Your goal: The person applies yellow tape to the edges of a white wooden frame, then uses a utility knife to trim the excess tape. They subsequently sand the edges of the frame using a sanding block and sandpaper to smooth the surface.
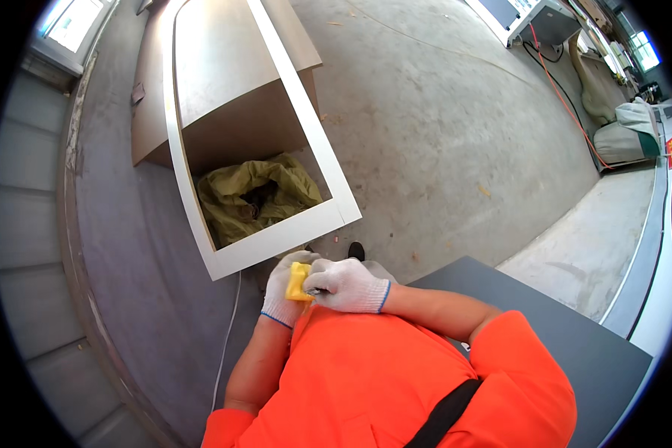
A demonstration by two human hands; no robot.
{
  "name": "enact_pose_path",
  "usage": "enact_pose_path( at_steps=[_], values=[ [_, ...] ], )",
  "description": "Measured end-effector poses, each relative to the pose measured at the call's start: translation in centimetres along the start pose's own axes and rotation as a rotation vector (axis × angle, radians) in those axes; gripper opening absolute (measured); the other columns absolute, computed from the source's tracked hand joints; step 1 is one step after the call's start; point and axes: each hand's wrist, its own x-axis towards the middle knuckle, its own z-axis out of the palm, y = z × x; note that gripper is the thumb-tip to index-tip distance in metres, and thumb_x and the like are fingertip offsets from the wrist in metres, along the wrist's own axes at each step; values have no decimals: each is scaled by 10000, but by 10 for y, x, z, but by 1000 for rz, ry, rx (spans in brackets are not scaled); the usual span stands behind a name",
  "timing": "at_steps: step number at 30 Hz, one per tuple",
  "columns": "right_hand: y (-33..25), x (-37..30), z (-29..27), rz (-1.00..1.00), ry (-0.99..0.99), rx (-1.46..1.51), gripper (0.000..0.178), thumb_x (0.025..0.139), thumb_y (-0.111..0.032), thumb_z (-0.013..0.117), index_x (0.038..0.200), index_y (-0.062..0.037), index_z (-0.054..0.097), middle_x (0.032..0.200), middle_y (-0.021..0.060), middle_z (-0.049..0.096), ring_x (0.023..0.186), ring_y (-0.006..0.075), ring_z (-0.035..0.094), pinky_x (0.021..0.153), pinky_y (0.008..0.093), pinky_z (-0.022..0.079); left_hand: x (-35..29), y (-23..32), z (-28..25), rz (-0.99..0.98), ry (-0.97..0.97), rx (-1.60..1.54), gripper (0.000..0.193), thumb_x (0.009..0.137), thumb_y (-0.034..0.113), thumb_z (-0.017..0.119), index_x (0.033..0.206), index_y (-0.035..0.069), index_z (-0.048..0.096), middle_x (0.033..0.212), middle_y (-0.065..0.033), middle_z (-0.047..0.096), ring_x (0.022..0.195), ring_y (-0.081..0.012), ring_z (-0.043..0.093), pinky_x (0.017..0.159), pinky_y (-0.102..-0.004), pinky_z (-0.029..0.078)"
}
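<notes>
"What are the hands doing?"

"Both are gloved, close together in front of the orange shirt. The left hand is closed around a yellow block."

"And the right?"

"The right hand is curled narrow against the block's right side. Whether it grips the block or some small thing beside it, I cannot tell; the fingertips are hidden."

"Where is the block, then?"

"Up in the hands, on the wearer's side of the white frame, near that frame's near edge and between its two near corners."

"What carries the frame?"

"A brown bench, it seems. The frame's near end juts out past the bench's near edge."

"Anything in the opening?"

"A green sack, crumpled, its mouth gaping. It shows through the frame's near end, just inside the near edge."

"What else is close by?"

"A black shoe on the floor, just beside the frame's near right corner. A grey panel lies past the right arm, its far corner pointing away from the wearer. A white cable trails down left of the left forearm."
</notes>
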Motion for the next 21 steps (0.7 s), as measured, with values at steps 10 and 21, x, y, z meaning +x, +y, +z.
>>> enact_pose_path(
  at_steps=[10,21],
  values=[
    [13,15,9,-135,9,-81,207,838,-206,761,982,-81,681,967,116,667,798,307,699,665,408,564,-34,26,5,313,-248,677,375,981,192,571,1290,-20,566,1260,-198,639,1237,-383,604,1072,-515,493],
    [-6,26,21,736,-149,627,327,866,-303,755,1010,-9,755,828,120,726,755,141,658,736,300,531,-75,20,0,242,-281,821,594,983,70,604,1542,27,407,1320,-93,574,1130,-169,621,967,-319,545]
  ],
)
